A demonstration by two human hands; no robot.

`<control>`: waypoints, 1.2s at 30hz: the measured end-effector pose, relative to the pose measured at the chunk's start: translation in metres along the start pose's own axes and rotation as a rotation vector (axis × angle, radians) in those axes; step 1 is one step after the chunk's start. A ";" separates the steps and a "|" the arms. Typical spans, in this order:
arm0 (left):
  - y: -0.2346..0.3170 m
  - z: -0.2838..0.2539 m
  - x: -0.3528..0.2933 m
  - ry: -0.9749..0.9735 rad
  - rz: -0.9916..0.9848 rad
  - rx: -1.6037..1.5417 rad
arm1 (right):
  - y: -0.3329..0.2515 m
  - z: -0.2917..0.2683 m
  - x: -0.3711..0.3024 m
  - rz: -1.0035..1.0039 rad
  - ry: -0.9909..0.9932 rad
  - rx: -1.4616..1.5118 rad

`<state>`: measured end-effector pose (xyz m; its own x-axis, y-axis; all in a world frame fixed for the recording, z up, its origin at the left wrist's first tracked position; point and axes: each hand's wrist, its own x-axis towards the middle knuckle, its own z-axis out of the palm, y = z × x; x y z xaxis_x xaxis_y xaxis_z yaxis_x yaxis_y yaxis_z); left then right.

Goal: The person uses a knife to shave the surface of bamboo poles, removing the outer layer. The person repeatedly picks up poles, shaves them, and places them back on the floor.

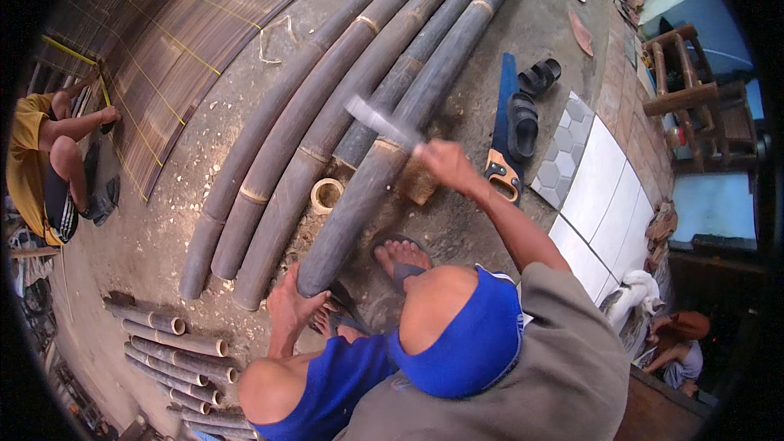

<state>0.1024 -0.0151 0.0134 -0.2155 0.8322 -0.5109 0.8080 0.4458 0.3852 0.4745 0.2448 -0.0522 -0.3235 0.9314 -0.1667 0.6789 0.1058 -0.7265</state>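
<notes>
My left hand point(287, 304) is wrapped round the near end of a thick dark bamboo pole point(351, 224), which slants up and away to the right. Above a pale node of that pole, my right hand point(443, 165) is closed on a broad-bladed knife point(380, 121). Motion blurs the blade, and the handle is mostly hidden in my fist. Whether the blade touches the bamboo I cannot tell. Beneath the pole lies a wooden block point(416, 183), partly covered. A short bamboo ring point(327, 195) rests on the ground just left of the pole.
Several long bamboo poles point(269, 204) lie to the left. Cut bamboo pieces point(175, 351) are stacked at lower left. To the right are a handsaw point(504, 131), sandals point(523, 124), white tiles point(596, 192) and a cat point(637, 294). A person point(61, 147) sits beside a slatted mat point(180, 24).
</notes>
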 end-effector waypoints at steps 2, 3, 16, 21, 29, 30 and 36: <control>0.007 -0.007 0.004 -0.020 0.007 -0.053 | -0.003 -0.002 0.006 0.155 0.062 -0.008; 0.006 -0.010 0.001 -0.040 -0.005 -0.062 | -0.002 0.014 -0.007 0.078 0.034 -0.075; -0.025 -0.004 0.013 -0.157 -0.023 -0.163 | 0.008 -0.006 0.012 -0.098 -0.051 -0.143; -0.027 0.025 -0.013 0.230 0.056 0.074 | -0.007 0.023 -0.004 -0.021 0.018 -0.038; -0.023 0.017 -0.005 0.087 0.058 0.031 | 0.000 0.014 -0.002 0.030 0.065 -0.059; -0.023 0.015 -0.003 0.088 0.042 0.032 | -0.004 0.022 -0.012 -0.092 0.038 -0.157; -0.010 0.007 -0.004 0.008 0.006 -0.024 | -0.003 -0.019 0.012 0.291 0.121 0.127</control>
<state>0.0985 -0.0249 0.0062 -0.2151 0.8373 -0.5027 0.7958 0.4486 0.4066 0.4810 0.2622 -0.0394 -0.0426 0.9515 -0.3047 0.6411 -0.2079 -0.7388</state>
